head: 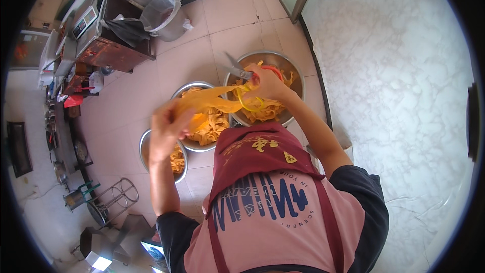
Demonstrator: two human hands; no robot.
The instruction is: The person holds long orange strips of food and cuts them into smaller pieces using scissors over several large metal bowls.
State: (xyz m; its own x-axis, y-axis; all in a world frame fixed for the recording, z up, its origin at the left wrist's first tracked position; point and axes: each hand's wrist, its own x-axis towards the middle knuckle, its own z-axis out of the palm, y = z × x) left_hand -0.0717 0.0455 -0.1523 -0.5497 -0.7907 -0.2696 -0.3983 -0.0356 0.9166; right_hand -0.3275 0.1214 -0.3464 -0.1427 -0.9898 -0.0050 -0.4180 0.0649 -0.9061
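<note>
Flat yellow-orange strips (pixel 208 98), perhaps a noodle or tofu-skin food, stretch between my hands over two metal bowls. My left hand (pixel 168 121) grips their left end above the middle bowl (pixel 201 148). In my right hand (pixel 267 83) are scissors (pixel 242 72) with red handles, their blades spread and pointing left; the strips' right end lies under that hand, and a yellow loop (pixel 248 102) hangs there. Cut strips (pixel 265 112) lie in the large right bowl (pixel 299 72), more in the middle one. A smaller bowl (pixel 183 176) at lower left holds similar pieces.
A lined waste bin (pixel 165 19) stands on the tiled floor beside a worn cabinet (pixel 110 51) carrying a scale (pixel 85 21). A wire stand (pixel 121 197) is at lower left. Along the right runs a pale marbled surface (pixel 386 83).
</note>
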